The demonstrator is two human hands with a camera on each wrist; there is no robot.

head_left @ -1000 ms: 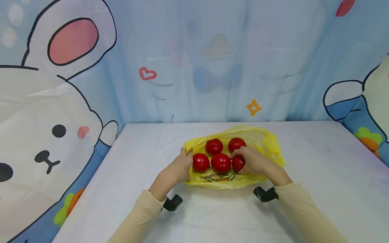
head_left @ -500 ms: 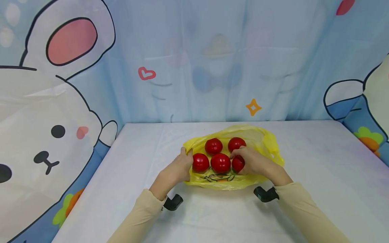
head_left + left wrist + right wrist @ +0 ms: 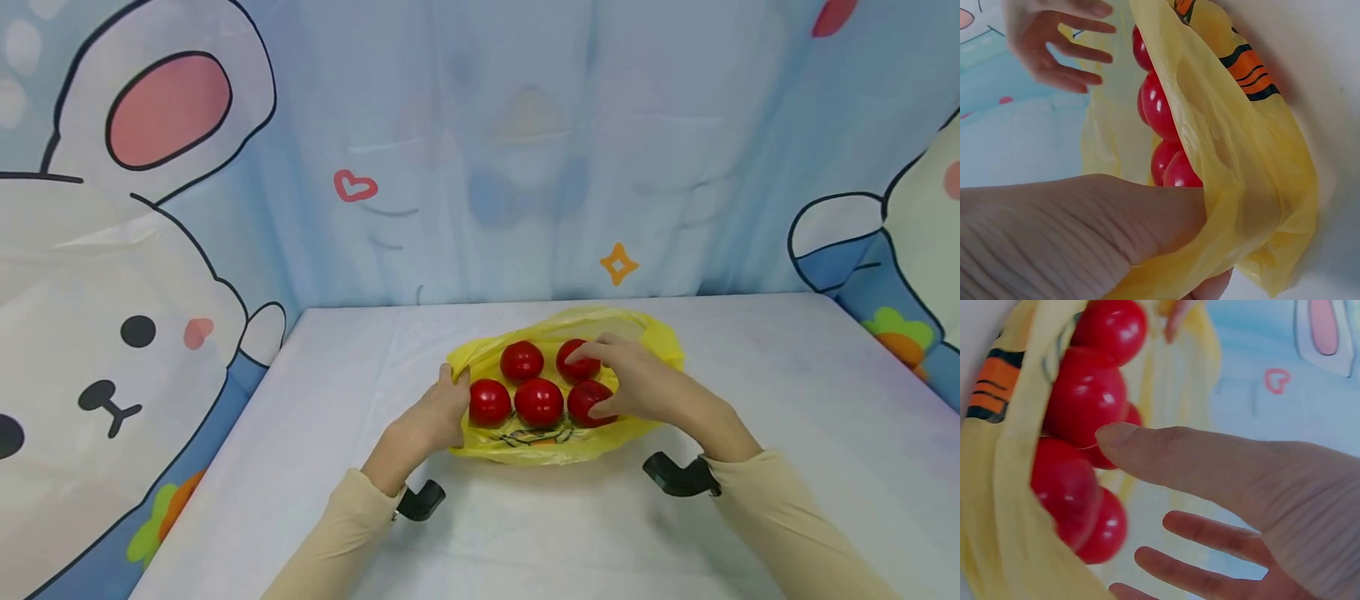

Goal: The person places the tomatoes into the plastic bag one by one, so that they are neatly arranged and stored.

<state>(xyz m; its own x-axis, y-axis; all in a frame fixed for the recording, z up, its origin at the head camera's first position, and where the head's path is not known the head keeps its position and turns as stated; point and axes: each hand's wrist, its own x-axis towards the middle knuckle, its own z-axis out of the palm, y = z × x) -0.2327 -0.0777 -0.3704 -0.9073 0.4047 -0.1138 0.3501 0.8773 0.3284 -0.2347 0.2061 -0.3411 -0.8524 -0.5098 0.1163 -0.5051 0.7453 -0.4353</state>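
A thin yellow plastic bag (image 3: 491, 450) lies spread on the table, its mouth wide. Inside sit several glossy, round red tomatoes (image 3: 539, 403), in two rows. My left hand (image 3: 441, 417) pinches the bag's left edge, thumb inside and fingers outside; in the left wrist view the plastic folds around the thumb. Over the right end of the bag is my right hand (image 3: 645, 385), fingers spread and apart. It overlaps the two right-hand tomatoes in the head view. In the right wrist view its thumb (image 3: 1147, 450) lies in front of a tomato (image 3: 1088, 397), and nothing is in its grasp.
A white cloth covers the table (image 3: 360, 367). Behind it hangs a light blue curtain (image 3: 480, 100) with cartoon animals, close to the table's back edge. Black wrist cameras (image 3: 422, 501) hang under both wrists.
My right hand has let go of the front right tomato, spread its fingers and lifted back to the right. My left hand keeps its grip on the bag. The head view has shifted slightly.
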